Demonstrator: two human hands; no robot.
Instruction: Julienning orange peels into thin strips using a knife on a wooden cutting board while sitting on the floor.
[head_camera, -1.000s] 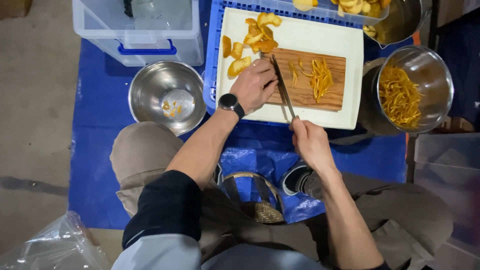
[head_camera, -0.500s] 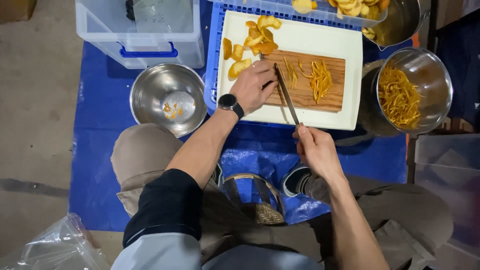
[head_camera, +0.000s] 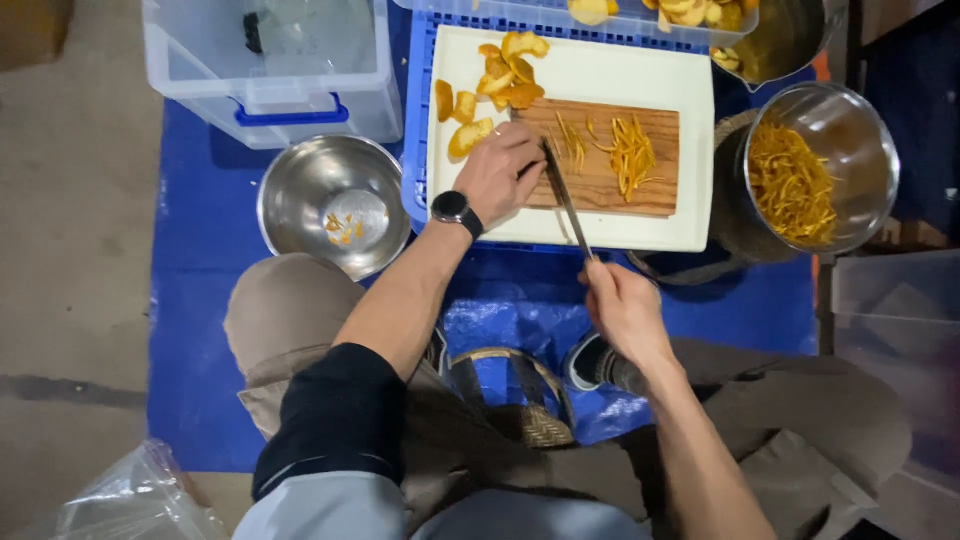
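Note:
My left hand, with a black watch on the wrist, presses down on a piece of orange peel at the left end of a wooden cutting board. My right hand grips the handle of a long knife, whose blade reaches up to the board right beside my left fingers. Thin orange peel strips lie on the board's middle. Uncut peel pieces are heaped on the white tray just above my left hand.
An almost bare steel bowl with a few scraps sits at the left. A steel bowl full of peel strips stands at the right. A clear lidded bin is at top left, over a blue tarp.
My left hand shifted slightly left along the board. The knife blade followed it leftward, and my right hand moved a little with it.

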